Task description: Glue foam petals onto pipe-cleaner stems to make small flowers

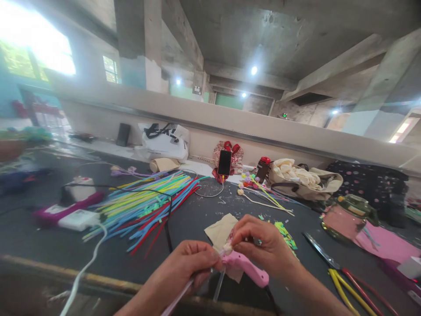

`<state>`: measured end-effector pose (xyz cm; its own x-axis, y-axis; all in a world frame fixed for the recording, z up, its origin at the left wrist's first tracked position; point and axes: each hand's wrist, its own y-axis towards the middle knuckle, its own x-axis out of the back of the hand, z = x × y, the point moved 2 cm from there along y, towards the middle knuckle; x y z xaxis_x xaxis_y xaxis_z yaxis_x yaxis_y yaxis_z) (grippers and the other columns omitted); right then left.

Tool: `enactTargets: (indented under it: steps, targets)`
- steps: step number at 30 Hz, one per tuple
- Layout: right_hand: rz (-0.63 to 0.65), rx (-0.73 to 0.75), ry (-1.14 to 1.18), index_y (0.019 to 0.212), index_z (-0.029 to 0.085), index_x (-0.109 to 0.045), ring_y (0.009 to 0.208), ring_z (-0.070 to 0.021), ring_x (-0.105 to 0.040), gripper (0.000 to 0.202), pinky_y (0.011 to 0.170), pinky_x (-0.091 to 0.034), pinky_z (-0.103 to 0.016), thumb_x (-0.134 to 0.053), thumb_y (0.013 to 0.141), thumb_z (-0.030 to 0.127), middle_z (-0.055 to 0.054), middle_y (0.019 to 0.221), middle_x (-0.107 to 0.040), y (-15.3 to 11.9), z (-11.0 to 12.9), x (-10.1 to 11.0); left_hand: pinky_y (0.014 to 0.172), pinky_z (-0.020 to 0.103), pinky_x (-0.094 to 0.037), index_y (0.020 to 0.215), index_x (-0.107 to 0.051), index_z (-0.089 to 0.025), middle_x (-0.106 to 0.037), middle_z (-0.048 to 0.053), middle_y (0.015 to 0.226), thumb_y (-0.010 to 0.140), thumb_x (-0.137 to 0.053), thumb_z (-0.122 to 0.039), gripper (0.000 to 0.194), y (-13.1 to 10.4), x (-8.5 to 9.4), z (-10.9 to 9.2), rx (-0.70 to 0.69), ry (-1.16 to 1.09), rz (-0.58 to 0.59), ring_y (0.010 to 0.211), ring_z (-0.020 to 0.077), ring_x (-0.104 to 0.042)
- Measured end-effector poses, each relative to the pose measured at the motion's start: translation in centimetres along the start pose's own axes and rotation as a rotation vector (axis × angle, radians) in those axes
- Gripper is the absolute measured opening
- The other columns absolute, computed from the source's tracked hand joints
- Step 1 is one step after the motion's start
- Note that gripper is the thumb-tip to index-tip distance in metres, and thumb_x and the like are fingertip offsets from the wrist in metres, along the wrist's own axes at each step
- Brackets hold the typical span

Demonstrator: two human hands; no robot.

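Two-handed, keep the pale stem (180, 295) steady, pinched tight in the left hand (197, 259), while pressing evenly on the pinkish-white piece (226, 249) at its end, gripped between close-set fingertips of the right hand (258, 239) just beside the pink glue gun (246, 266).
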<state>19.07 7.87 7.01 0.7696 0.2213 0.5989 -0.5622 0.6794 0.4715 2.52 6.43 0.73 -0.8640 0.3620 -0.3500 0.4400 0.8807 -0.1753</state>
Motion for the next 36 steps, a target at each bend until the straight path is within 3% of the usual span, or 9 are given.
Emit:
enactTargets:
  steps: [15, 36]
  targets:
    - [0.085, 0.085, -0.109, 0.079, 0.021, -0.065, 0.075, -0.0123, -0.058, 0.008, 0.067, -0.044, -0.023, -0.058, 0.079, 0.017, -0.002, 0.081, -0.062, 0.02, -0.24, -0.15, 0.030, 0.019, -0.009, 0.052, -0.062, -0.014, -0.034, -0.009, 0.026, 0.062, -0.062, -0.040, 0.027, -0.25, -0.18, 0.40, 0.028, 0.044, -0.019, 0.025, 0.0026, -0.018]
    - [0.182, 0.083, -0.262, 0.079, 0.019, -0.065, 0.079, -0.0118, -0.058, 0.013, 0.070, -0.043, -0.022, -0.052, 0.083, 0.020, -0.003, 0.085, -0.062, 0.03, 0.18, -0.51, 0.030, 0.019, -0.008, 0.053, -0.062, -0.013, -0.034, -0.009, 0.026, 0.059, -0.064, -0.039, 0.027, -0.13, -0.11, 0.98, 0.004, -0.052, 0.027, 0.025, 0.0016, -0.017]
